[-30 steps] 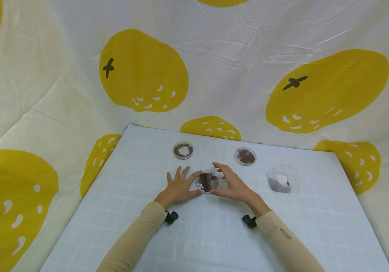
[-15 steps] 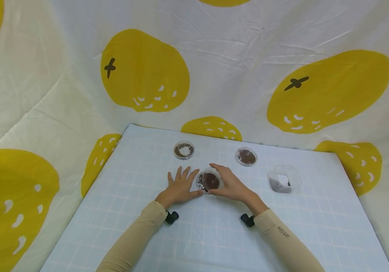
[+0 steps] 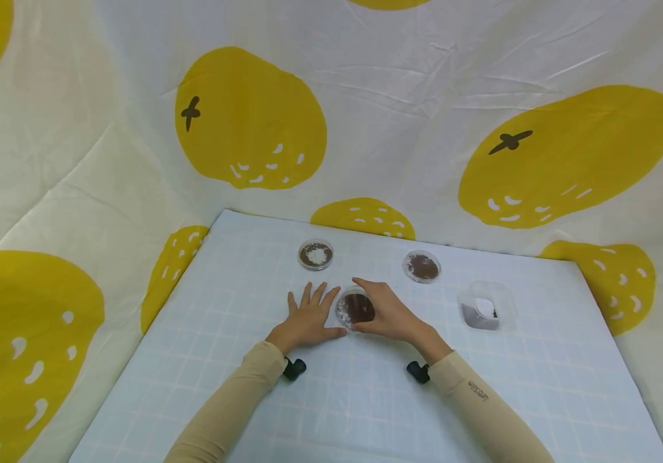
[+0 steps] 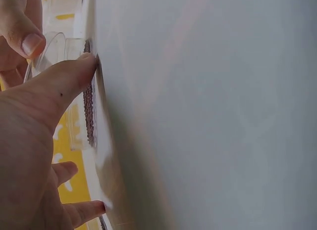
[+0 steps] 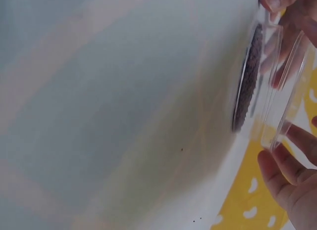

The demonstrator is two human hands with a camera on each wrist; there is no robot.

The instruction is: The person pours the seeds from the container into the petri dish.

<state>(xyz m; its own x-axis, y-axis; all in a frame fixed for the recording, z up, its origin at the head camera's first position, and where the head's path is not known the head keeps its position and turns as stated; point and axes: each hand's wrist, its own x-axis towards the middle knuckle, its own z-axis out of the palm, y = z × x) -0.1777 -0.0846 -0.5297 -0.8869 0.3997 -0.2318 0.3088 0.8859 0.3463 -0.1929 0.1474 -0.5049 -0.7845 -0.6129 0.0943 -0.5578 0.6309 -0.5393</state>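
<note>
A round clear petri dish (image 3: pixel 341 314) with dark brown granules and white bits lies at the middle of the table. My right hand (image 3: pixel 390 314) pinches its clear lid (image 5: pixel 292 89) between thumb and fingers, close over the dish. In the left wrist view the lid (image 4: pixel 55 46) stands tilted above the dish's wall. My left hand (image 3: pixel 306 321) rests on the table with fingers spread, thumb and forefinger at the dish's left side. Seen from the left wrist, the thumb (image 4: pixel 74 71) touches the rim beside the granules (image 4: pixel 89 111).
Behind the hands stand two more petri dishes, one with a white heap on brown (image 3: pixel 316 255), the other mostly brown (image 3: pixel 422 266). A clear plastic box (image 3: pixel 486 305) with something white and dark inside is at the right. Dark specks (image 5: pixel 182 149) dot the tablecloth.
My right hand has moved a little left with the lid, which now overlaps nearly the whole dish instead of only its right part. The left hand has stayed in place.
</note>
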